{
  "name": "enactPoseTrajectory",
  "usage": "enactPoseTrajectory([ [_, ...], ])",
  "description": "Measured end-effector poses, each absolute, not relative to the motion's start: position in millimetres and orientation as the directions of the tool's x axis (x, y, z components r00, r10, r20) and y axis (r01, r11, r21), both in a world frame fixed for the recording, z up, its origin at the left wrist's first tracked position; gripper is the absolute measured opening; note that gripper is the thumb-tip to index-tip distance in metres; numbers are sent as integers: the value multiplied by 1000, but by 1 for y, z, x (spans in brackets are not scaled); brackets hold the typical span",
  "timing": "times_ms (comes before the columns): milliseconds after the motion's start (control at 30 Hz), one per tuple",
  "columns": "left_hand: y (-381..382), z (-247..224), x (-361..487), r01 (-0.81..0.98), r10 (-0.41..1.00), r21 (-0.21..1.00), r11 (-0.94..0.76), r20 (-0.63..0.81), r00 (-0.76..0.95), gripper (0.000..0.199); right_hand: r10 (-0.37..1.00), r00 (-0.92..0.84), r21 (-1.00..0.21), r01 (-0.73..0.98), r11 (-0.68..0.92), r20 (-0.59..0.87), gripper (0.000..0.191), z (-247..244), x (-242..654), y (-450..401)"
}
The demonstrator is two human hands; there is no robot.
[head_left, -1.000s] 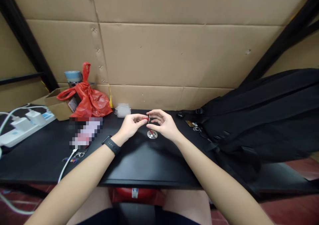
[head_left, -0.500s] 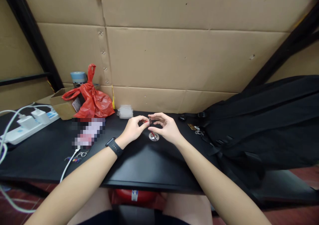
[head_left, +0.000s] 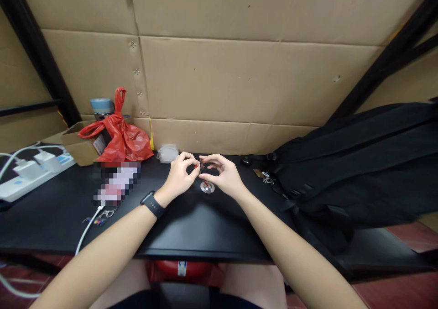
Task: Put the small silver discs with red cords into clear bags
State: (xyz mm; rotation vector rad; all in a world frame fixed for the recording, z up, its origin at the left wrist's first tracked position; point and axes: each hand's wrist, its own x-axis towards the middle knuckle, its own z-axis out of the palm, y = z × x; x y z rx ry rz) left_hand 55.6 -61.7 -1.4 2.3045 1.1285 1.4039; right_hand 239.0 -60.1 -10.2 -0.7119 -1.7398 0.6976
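Observation:
Over the black table, both my hands meet around a small item with a thin flat piece [head_left: 200, 166] standing on edge. My right hand [head_left: 222, 173] grips that piece by its edges, thumb below and fingers above. My left hand [head_left: 181, 174], with a black watch at the wrist, is closed in a pinch against its left side, where a bit of red shows. Just below the fingers is a round silvery disc [head_left: 207, 188] with a short red stem rising from it. How the stem joins the flat piece is hidden by my fingers.
Left on the table [head_left: 201, 231] are a power strip [head_left: 37, 174], a cardboard box [head_left: 77, 147], a tied red plastic bag [head_left: 128, 140], a blurred-out phone-like item [head_left: 119, 185] and keys [head_left: 102, 215]. A clear packet [head_left: 167, 154] lies behind my left hand. A black backpack [head_left: 359, 163] fills the right.
The whole view has shifted slightly, so everything sits a little further left. My left fingers have bent a bit more around the item; the right hand's grip looks the same.

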Motion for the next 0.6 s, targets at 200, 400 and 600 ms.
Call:
enactPoseTrajectory([
  [200, -63, -2, 57, 399, 747, 638, -659, 619, 243, 12, 777, -241, -784, 88, 615, 582, 43, -9, 239, -61],
  [400, -63, -2, 58, 429, 738, 612, -664, 628, 246, 12, 786, -264, -806, 50, 590, 559, 42, -9, 237, -62],
  [600, -64, 3, 57, 567, 679, 471, -676, 697, 230, 10, 824, -262, -822, 153, 549, 502, 31, -8, 236, -62],
])
